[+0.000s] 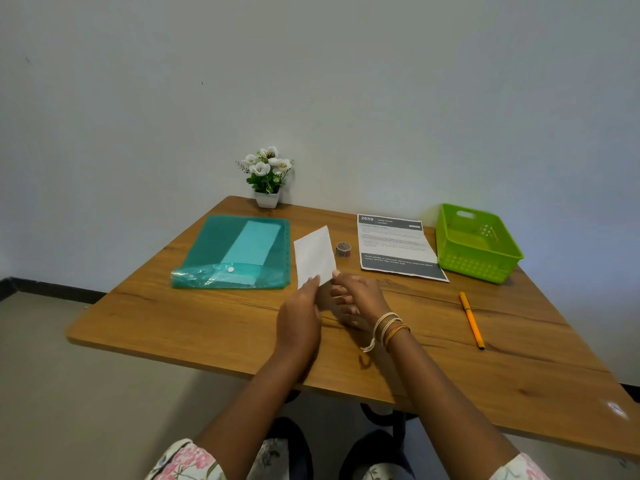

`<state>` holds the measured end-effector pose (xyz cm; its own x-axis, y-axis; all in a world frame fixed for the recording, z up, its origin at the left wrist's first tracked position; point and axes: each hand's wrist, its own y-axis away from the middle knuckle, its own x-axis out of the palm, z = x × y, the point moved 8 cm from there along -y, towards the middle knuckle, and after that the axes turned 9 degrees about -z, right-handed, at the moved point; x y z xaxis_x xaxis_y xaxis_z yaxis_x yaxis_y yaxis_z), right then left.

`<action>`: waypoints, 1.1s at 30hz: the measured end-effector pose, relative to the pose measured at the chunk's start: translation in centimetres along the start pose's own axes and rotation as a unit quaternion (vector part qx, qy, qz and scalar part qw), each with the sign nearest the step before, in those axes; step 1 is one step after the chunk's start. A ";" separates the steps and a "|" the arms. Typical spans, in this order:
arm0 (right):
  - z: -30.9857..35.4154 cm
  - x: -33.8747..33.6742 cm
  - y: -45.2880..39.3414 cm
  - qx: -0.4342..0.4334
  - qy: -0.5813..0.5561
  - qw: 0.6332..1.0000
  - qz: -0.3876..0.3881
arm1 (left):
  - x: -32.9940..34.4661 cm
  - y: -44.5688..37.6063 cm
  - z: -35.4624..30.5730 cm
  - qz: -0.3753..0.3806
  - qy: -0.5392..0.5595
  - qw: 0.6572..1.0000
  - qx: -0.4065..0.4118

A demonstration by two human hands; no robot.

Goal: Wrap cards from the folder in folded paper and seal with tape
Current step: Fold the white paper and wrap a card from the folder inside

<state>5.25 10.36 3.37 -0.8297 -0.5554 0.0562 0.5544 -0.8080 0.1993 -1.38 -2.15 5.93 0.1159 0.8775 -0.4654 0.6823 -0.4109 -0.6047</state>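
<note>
A folded white paper (314, 255) is held up above the middle of the wooden table (194, 327), tilted with its far end raised. My left hand (300, 313) pinches its near left corner and my right hand (356, 299) pinches its near right edge. Whether cards are inside the paper cannot be seen. A teal plastic folder (207, 251) with a snap flap lies flat to the left, a pale sheet inside it. A small roll of patterned tape (343, 250) stands just right of the paper.
A printed instruction sheet (394, 245) lies behind the tape. A lime green basket (476, 242) sits at the far right. An orange pen (471, 319) lies near the right side. A small pot of white flowers (267, 178) stands at the far edge by the wall.
</note>
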 end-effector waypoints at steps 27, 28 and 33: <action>-1.8 -9.0 -1.5 0.039 -0.171 0.974 -0.144 | -0.7 -0.9 6.3 0.093 0.455 0.807 -0.365; -1.8 -9.4 -1.5 0.035 -0.171 0.972 -0.155 | -0.4 -0.7 6.3 0.101 0.450 0.805 -0.372; -1.8 -13.8 -1.1 0.000 -0.154 0.939 -0.308 | 1.1 -0.9 6.1 0.150 0.396 0.821 -0.383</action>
<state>16.23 18.54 0.59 -0.9723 0.0997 0.2112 -0.0360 -0.9575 0.2861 -6.21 -2.29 2.00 0.5869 0.7759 0.2315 0.7560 -0.6275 0.1863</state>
